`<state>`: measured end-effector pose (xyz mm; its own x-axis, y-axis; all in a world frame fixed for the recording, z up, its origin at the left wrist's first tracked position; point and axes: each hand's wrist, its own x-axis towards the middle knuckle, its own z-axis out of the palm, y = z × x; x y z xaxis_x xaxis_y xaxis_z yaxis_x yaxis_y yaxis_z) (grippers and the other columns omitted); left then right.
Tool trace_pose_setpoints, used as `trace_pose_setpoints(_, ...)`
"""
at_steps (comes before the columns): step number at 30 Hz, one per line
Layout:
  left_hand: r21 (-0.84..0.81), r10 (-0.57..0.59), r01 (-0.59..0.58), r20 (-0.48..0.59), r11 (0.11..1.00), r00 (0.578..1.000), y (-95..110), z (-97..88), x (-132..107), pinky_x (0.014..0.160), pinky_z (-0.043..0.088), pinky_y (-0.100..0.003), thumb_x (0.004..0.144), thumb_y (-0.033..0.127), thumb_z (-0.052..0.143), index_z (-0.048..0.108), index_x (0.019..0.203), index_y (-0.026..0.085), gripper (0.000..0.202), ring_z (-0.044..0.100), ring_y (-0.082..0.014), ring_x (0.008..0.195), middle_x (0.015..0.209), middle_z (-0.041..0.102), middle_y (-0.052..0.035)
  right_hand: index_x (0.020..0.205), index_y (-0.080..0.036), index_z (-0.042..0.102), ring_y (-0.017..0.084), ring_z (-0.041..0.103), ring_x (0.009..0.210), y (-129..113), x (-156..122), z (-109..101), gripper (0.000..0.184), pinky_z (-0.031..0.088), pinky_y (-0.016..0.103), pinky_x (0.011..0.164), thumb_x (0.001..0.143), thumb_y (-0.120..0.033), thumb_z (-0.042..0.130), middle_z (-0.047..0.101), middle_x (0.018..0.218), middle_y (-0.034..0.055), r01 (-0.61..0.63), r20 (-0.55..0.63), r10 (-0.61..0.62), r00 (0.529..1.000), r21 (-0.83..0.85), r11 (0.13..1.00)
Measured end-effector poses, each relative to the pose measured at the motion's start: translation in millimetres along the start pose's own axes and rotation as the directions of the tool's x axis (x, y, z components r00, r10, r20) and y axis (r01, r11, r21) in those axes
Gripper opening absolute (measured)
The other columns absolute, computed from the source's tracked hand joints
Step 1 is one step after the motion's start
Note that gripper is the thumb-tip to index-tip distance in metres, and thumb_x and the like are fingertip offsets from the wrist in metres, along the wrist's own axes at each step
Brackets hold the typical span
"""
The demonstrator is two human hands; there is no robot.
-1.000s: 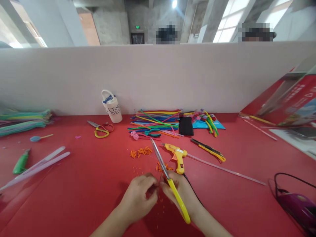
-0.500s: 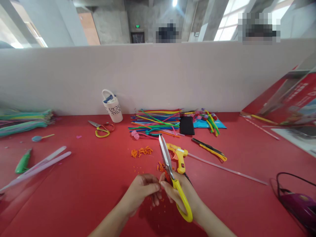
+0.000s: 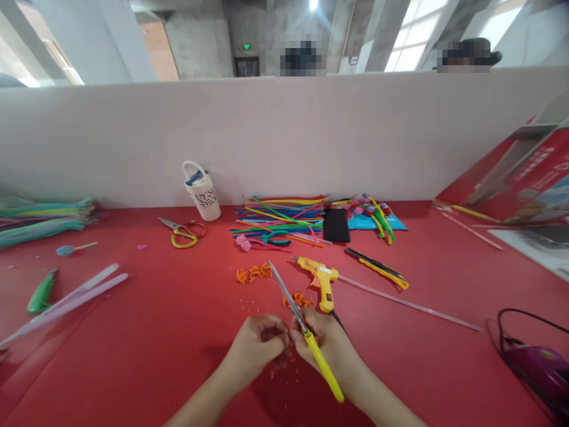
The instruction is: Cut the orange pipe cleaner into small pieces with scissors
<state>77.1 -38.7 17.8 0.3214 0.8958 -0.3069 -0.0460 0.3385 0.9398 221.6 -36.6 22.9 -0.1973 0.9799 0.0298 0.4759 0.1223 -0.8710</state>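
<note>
My right hand (image 3: 331, 350) is closed around yellow-handled scissors (image 3: 302, 329), whose steel blades point up and to the left over the red table (image 3: 146, 344). My left hand (image 3: 258, 350) sits just left of it, fingers curled in a pinch against the right hand's fingertips; what it pinches is too small to make out. Tiny orange bits lie on the table under both hands. Two small heaps of orange cut pieces (image 3: 254, 273) lie just beyond the hands.
A yellow glue gun (image 3: 320, 280) with a black cord lies beside the scissor blades. Behind are coloured pipe cleaners (image 3: 280, 216), a black phone (image 3: 335, 225), a yellow-black knife (image 3: 377, 268), a long clear stick (image 3: 409, 305), spare scissors (image 3: 182, 232) and a white cup (image 3: 202, 191). A purple device (image 3: 536, 365) sits right.
The scissor blades opened wide and swung upright half a second ago; now they are back together, tilted left. Both hands stayed in the same spot, fingertips touching.
</note>
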Motion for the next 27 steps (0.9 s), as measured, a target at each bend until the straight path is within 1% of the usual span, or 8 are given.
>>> trace_pose_setpoints(4,0.041,0.030,-0.027,-0.055,0.999,0.998,6.1,-3.3,-0.7,0.041,0.037,-0.019,0.060,0.008,0.049,0.056,0.054,0.016,0.012,0.048,-0.0089,0.038,0.044,0.055,0.0035,0.063,-0.020,0.043,0.007,0.037,0.040,-4.0,-1.2,-3.0,0.006,0.033,0.019,0.040,0.068,-0.023,0.045,0.040,0.048,-0.0063,-0.052,0.017,0.050,0.999,0.133,0.990)
trace_pose_setpoints(6,0.050,0.045,-0.041,-0.071,0.998,0.996,10.0,-5.7,-0.8,0.042,0.036,-0.019,0.065,0.013,0.049,0.057,0.052,0.015,0.015,0.048,-0.0088,0.038,0.044,0.055,0.0022,0.065,-0.020,0.042,0.007,0.033,0.036,-6.2,-2.0,-6.1,0.010,0.031,0.019,0.037,0.072,-0.027,0.042,0.035,0.044,-0.0080,-0.085,0.044,0.078,0.996,0.204,0.975)
trace_pose_setpoints(10,-0.050,-0.013,0.014,0.031,0.999,0.999,12.0,-6.9,-1.4,0.041,0.039,-0.021,0.074,0.031,0.047,0.059,0.057,0.012,0.028,0.051,-0.0101,0.038,0.049,0.058,-0.0028,0.065,-0.020,0.041,0.006,0.031,0.034,-8.0,-2.9,-8.8,0.015,0.030,0.019,0.036,0.073,-0.033,0.043,0.034,0.041,-0.0090,-0.125,0.111,0.096,0.989,0.291,0.948)
trace_pose_setpoints(13,-0.150,-0.058,0.075,0.116,0.986,0.992,8.7,-5.3,-2.3,0.040,0.039,-0.020,0.069,0.028,0.056,0.059,0.061,0.012,0.019,0.051,-0.0096,0.039,0.052,0.059,-0.0023,0.066,-0.019,0.043,0.006,0.032,0.034,-8.2,-3.1,-8.1,0.017,0.028,0.019,0.036,0.071,-0.035,0.045,0.035,0.043,-0.0087,-0.138,0.132,0.100,0.986,0.318,0.938)
trace_pose_setpoints(15,-0.153,-0.039,0.054,0.101,0.987,0.994,7.1,-4.5,-2.4,0.040,0.040,-0.020,0.067,0.026,0.059,0.058,0.060,0.012,0.015,0.051,-0.0091,0.039,0.051,0.058,-0.0011,0.070,-0.018,0.045,0.006,0.033,0.034,-8.7,-3.1,-8.6,0.018,0.029,0.019,0.037,0.071,-0.036,0.044,0.035,0.041,-0.0092,-0.145,0.139,0.104,0.985,0.325,0.935)
trace_pose_setpoints(19,-0.064,0.023,-0.021,0.030,0.998,0.999,7.9,-3.8,-1.7,0.044,0.041,-0.021,0.068,0.025,0.059,0.056,0.059,0.013,0.015,0.052,-0.0091,0.041,0.052,0.058,-0.0008,0.077,-0.018,0.045,0.008,0.036,0.035,-9.1,-3.1,-10.5,0.021,0.032,0.021,0.039,0.072,-0.037,0.038,0.035,0.039,-0.0098,-0.160,0.116,0.131,0.985,0.304,0.939)
trace_pose_setpoints(24,0.089,0.069,-0.069,0.000,0.994,0.998,7.5,-1.8,-1.8,0.045,0.039,-0.021,0.069,0.022,0.055,0.055,0.058,0.014,0.013,0.050,-0.0090,0.042,0.050,0.055,0.0014,0.065,-0.020,0.043,0.007,0.032,0.032,-5.8,-2.7,-5.0,0.016,0.029,0.019,0.035,0.070,-0.035,0.041,0.033,0.039,-0.0091,-0.160,0.076,0.149,0.986,0.179,0.971)
trace_pose_setpoints(27,0.195,0.092,-0.089,-0.007,0.977,0.996,4.8,-1.7,-1.4,0.046,0.039,-0.021,0.070,0.022,0.052,0.054,0.059,0.015,0.014,0.048,-0.0095,0.043,0.048,0.052,0.0025,0.061,-0.020,0.043,0.008,0.037,0.038,-0.7,-0.9,-3.9,0.011,0.031,0.019,0.039,0.067,-0.029,0.044,0.037,0.044,-0.0068,-0.142,0.006,0.142,0.990,0.052,0.988)
